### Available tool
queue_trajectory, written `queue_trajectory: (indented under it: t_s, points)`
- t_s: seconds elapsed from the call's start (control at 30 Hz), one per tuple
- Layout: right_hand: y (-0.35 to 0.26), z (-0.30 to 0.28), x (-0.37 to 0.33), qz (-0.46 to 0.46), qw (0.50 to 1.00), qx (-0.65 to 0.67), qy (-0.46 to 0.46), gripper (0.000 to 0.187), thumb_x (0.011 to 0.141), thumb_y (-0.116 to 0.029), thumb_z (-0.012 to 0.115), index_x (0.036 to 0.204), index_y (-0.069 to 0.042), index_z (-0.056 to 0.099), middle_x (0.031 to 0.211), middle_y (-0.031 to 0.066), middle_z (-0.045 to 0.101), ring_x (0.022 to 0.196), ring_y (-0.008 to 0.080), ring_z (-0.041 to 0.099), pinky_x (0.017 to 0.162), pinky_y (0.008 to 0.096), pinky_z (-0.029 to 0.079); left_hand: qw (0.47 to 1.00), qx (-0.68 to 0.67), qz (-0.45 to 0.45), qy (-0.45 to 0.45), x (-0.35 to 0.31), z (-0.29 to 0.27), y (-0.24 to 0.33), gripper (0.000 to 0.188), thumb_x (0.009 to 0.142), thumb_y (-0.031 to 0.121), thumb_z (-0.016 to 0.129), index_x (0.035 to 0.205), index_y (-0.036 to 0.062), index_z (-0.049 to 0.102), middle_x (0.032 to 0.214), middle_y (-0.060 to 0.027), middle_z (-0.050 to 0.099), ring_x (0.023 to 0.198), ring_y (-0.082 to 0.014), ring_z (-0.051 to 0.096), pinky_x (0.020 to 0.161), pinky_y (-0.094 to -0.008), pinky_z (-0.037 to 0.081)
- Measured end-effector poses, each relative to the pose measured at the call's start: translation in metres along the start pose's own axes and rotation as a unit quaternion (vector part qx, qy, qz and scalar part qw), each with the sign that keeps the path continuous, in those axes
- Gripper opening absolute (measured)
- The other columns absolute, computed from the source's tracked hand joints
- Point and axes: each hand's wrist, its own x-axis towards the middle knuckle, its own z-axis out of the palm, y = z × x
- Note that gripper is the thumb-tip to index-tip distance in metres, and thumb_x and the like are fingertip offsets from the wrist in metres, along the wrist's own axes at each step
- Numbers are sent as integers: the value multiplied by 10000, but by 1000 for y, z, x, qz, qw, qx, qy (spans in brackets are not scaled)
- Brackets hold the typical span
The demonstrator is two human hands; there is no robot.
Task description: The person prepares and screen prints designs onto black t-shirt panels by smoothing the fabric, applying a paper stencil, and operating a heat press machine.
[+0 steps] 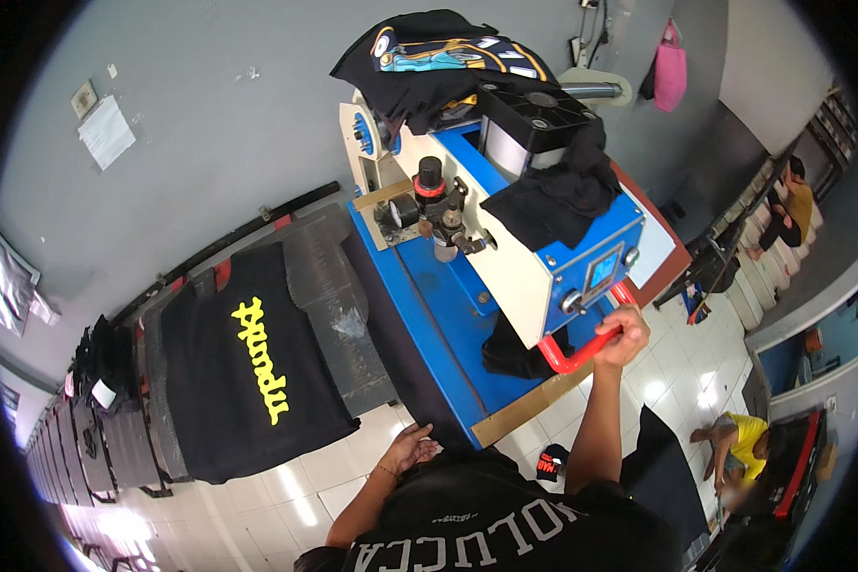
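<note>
A heat press machine [534,253] in blue and cream stands before me, with a gauge, a dial and a small screen. My right hand [623,337] is wrapped round its red handle [572,360]. Down by the press's near left corner, my left hand [409,449] has its fingers curled at the edge of black cloth [391,338], which runs along the left side of the blue base [419,315]. Dark cloth bunches under the press head, where the lower plate is mostly hidden. To the left, a black shirt [229,381] with yellow lettering lies flat on a dark board.
Black garments [553,191] drape over the press top, one with a colourful print. Several dark boards [129,448] run off to the left along the grey wall. A person in yellow [739,443] crouches at the right; another person [789,210] sits on stairs. A pink bag [670,69] hangs behind.
</note>
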Motion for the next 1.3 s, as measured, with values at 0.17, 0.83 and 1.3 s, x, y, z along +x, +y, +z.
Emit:
queue_trajectory:
  t_s: [0.17, 0.83, 1.3]
  points:
    - [-2, -2, 0, 7, 999, 11, -32, 673, 1000, -533, 267, 604, -42, 502, 504, 57, 488, 526, 185, 465, 562, 317, 367, 999, -26, 26, 6, -5, -4, -2, 326, 928, 184, 672, 1047, 28, 411, 733, -168, 662, 739, -296, 708, 696, -423, 597]
    - [161, -92, 106, 226, 948, -138, -174, 386, 1000, -284, 492, 769, 11, 587, 601, 41, 522, 545, 112, 494, 524, 291, 378, 997, 49, 54, 33, -83, 32, -19, 252, 923, 250, 676, 1084, 62, 624, 872, 13, 651, 732, -111, 622, 756, -286, 543]
    - [233, -122, 117, 53, 810, -517, -272, 485, 765, -258, 723, 1098, 24, 511, 1048, 216, 574, 1051, 411, 521, 931, 496, 415, 973, 32, 227, 32, -111, 42, -21, 139, 932, 196, 660, 942, 60, 689, 826, 16, 667, 691, -83, 576, 626, -242, 458]
